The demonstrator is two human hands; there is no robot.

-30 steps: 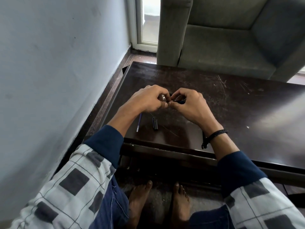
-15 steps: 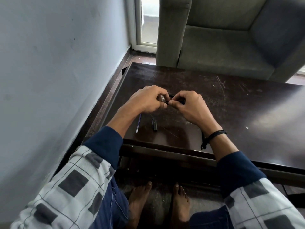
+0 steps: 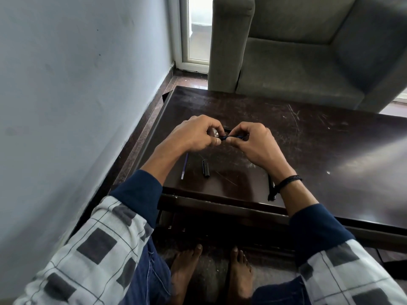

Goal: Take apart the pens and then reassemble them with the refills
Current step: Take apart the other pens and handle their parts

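My left hand [image 3: 193, 134] and my right hand [image 3: 253, 142] meet fingertip to fingertip above the dark wooden table [image 3: 319, 155]. Between them they pinch a small dark blue pen [image 3: 231, 136], mostly hidden by the fingers. A thin blue refill [image 3: 184, 166] lies on the table below my left wrist. Just right of the refill lies a short black pen part [image 3: 205, 169]. Another black pen piece [image 3: 271, 189] lies under my right wrist near the table's front edge, partly covered by the wrist.
A pale wall runs along the left, close to the table's left edge. A grey armchair [image 3: 297, 62] stands behind the table. My bare feet [image 3: 211, 274] rest on the floor under the table's front rail.
The hands have stayed almost in place. The fingertips have shifted slightly on the pen, and a little more of its blue body shows between them.
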